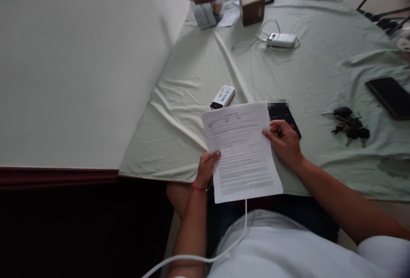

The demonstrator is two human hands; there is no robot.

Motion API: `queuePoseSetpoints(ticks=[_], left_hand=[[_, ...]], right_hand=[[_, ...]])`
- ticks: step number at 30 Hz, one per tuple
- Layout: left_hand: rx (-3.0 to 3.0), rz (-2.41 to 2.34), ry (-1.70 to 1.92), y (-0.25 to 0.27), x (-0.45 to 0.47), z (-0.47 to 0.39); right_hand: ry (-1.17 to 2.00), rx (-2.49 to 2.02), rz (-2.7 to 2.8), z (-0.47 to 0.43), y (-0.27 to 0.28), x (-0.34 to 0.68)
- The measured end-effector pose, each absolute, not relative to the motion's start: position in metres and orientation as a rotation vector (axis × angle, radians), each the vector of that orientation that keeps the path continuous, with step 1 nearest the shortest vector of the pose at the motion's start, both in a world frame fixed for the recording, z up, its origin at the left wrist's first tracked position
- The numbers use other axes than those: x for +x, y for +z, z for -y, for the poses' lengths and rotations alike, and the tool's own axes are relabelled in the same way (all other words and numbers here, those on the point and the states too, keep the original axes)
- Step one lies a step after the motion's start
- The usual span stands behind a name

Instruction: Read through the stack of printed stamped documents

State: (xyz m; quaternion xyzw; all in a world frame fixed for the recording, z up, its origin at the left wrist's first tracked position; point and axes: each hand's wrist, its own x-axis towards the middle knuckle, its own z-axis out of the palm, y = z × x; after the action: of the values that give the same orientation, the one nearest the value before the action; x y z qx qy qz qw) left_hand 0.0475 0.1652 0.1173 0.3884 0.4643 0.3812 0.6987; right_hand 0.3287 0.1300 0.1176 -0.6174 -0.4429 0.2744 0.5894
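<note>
A white sheet of paper (241, 150) covered in printed text is held up over the table's near edge. My left hand (206, 169) grips its left edge, thumb on the front and the other fingers hidden behind. Higher up, my right hand (285, 141) pinches the right edge between thumb and fingers. Behind my right hand lies a black phone (283, 118) with a lit display, partly covered by the hand. A white power bank (223, 97) with a dark end rests just beyond the paper's top edge.
Pale green cloth (179, 124) covers the table. To the right lie a bunch of keys (350, 126) and a dark tablet or large phone (390, 98). Farther back are a white device (282, 40) with a cable and cardboard boxes (252, 7). A white cable (205, 259) crosses my lap.
</note>
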Motion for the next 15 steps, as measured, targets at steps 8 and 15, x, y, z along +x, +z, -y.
queuePoseSetpoints(ticks=[8,15], left_hand=[[0.860,-1.023,0.877,0.1164,0.0482,-0.1656],[0.852,-1.034,0.863,0.1175,0.0481,-0.1666]], right_hand=[[0.622,-1.456,1.060,-0.1300,0.1168,0.3287],[0.537,-1.450,1.044,-0.1284,0.1216,0.3283]])
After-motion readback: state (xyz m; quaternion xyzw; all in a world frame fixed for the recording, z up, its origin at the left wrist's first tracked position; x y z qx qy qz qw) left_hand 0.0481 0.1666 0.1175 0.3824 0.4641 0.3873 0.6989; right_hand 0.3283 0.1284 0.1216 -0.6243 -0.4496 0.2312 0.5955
